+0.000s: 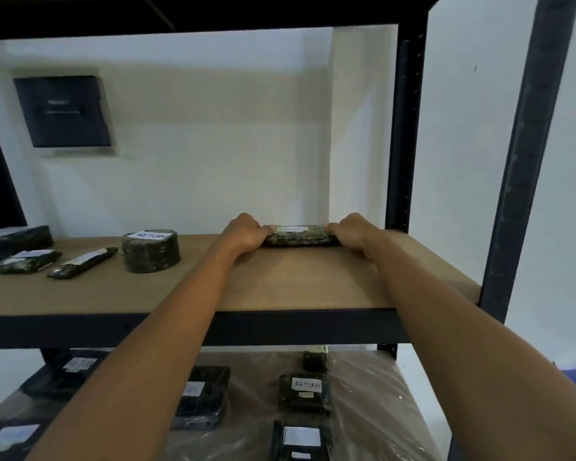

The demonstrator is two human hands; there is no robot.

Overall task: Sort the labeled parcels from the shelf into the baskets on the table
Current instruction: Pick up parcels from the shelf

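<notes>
A flat dark wrapped parcel (300, 237) with a white label lies far back on the upper wooden shelf (280, 284). My left hand (246, 229) grips its left end and my right hand (353, 231) grips its right end, fingers curled round the edges. A round dark parcel (151, 251) labeled RETURN stands to the left. Two slim labeled parcels (27, 261) (82, 262) lie further left. No baskets or table are in view.
A black box (15, 241) sits at the shelf's far left. The lower shelf holds several dark labeled parcels, one (305, 390) marked RETURN. Black metal uprights (404, 134) (526, 161) frame the right side. A dark panel (62, 111) hangs on the wall.
</notes>
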